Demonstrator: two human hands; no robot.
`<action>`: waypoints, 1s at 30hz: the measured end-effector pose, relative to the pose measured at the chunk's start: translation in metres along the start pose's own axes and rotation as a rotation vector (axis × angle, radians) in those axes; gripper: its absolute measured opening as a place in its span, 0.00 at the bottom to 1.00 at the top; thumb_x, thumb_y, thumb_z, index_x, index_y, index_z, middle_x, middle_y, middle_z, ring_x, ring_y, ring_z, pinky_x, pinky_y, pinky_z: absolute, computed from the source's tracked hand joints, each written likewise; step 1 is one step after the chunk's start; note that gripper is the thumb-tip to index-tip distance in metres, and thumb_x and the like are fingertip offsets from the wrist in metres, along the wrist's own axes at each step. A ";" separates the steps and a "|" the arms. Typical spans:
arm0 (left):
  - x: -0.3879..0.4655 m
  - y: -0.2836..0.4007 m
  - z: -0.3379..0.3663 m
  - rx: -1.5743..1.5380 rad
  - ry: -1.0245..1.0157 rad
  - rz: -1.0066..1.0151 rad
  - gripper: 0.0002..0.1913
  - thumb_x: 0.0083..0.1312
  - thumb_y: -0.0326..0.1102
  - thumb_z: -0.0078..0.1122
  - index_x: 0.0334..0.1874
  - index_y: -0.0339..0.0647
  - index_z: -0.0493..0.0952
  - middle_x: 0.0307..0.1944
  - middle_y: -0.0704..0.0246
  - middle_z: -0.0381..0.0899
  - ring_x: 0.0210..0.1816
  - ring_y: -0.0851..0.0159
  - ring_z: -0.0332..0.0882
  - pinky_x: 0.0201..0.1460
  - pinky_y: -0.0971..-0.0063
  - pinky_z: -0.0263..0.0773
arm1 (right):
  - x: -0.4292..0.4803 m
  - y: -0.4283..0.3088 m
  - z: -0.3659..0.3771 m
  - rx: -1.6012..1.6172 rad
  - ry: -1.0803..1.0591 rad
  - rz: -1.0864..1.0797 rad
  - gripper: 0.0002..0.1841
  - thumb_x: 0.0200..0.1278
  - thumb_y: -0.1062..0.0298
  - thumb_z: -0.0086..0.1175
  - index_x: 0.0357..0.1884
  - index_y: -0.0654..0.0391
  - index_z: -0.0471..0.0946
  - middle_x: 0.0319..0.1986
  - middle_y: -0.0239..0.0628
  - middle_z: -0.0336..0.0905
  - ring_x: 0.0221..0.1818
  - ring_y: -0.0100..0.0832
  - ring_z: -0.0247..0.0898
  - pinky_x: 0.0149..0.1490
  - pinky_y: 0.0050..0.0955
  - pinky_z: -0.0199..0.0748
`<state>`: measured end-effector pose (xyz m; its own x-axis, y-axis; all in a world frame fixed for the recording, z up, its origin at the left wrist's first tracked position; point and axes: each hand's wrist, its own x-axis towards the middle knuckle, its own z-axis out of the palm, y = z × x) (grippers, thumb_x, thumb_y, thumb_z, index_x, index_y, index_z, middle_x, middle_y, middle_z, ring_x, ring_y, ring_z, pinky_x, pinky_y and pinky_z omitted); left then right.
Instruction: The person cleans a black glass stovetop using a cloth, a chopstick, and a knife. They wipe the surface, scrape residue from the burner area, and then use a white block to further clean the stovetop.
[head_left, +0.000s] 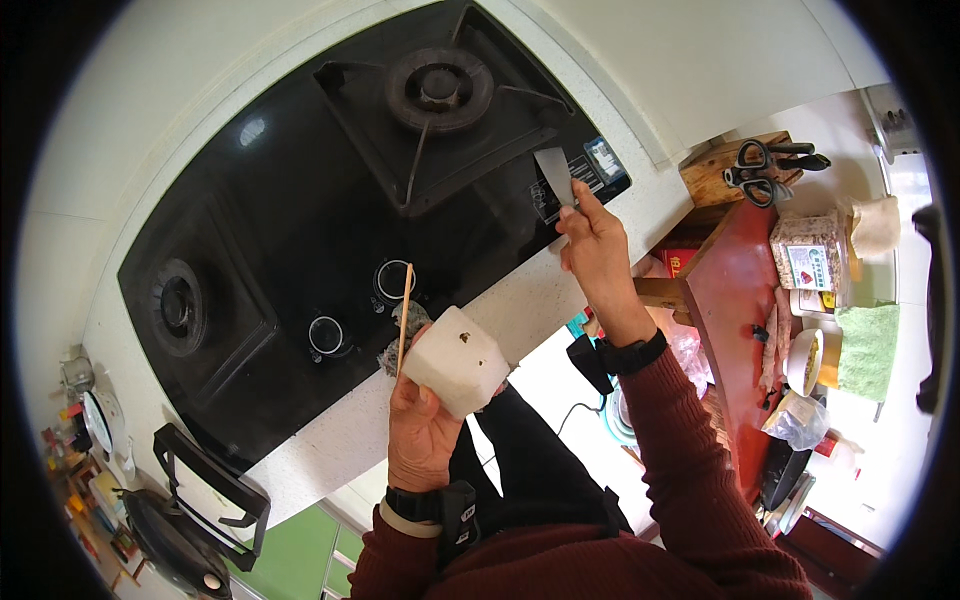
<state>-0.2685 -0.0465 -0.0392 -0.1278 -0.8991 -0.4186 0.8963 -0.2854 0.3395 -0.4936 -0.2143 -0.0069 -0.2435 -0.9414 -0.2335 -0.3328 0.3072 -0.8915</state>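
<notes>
My left hand (424, 427) grips a white block (457, 364), perhaps a sponge, marked with small dark spots. A thin wooden stick (406, 315), like a chopstick, and a grey-green scrubbing pad (411, 315) are bunched with it on the far side. In my right hand (596, 240) is a flat metal scraper blade (555, 174), pinched between thumb and fingers over the right part of the black gas hob (300, 202). The blade lies near a printed label (602, 160); whether it touches the glass I cannot tell.
One pan support (420, 165) sits around the right burner; another (210, 495) rests on the counter at lower left beside a black pan (169, 540). A wooden knife block (709, 176) with scissors stands right of the hob, near a red table (727, 300) bearing jars and a bowl.
</notes>
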 end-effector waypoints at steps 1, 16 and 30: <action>0.000 0.000 0.000 0.001 0.006 0.003 0.37 0.69 0.40 0.71 0.77 0.41 0.64 0.71 0.54 0.73 0.70 0.43 0.74 0.64 0.30 0.77 | 0.001 0.001 0.004 -0.044 0.008 -0.038 0.25 0.78 0.71 0.49 0.74 0.67 0.69 0.29 0.40 0.77 0.27 0.26 0.70 0.35 0.27 0.73; -0.002 0.001 0.006 -0.065 0.055 -0.015 0.43 0.64 0.33 0.75 0.79 0.34 0.61 0.73 0.55 0.72 0.72 0.53 0.74 0.74 0.55 0.74 | -0.039 0.007 0.053 -0.240 -0.078 -0.406 0.22 0.76 0.71 0.53 0.67 0.69 0.74 0.43 0.63 0.84 0.45 0.58 0.83 0.52 0.44 0.80; -0.003 0.001 0.011 -0.072 0.050 -0.001 0.44 0.64 0.34 0.76 0.79 0.34 0.60 0.73 0.54 0.72 0.72 0.53 0.74 0.74 0.55 0.74 | -0.055 -0.006 0.054 -0.221 -0.253 -0.469 0.23 0.75 0.71 0.52 0.68 0.70 0.72 0.44 0.63 0.83 0.46 0.60 0.82 0.52 0.47 0.80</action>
<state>-0.2723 -0.0477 -0.0281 -0.1092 -0.8808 -0.4607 0.9246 -0.2601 0.2781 -0.4293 -0.1714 -0.0097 0.1923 -0.9796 0.0578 -0.5414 -0.1550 -0.8264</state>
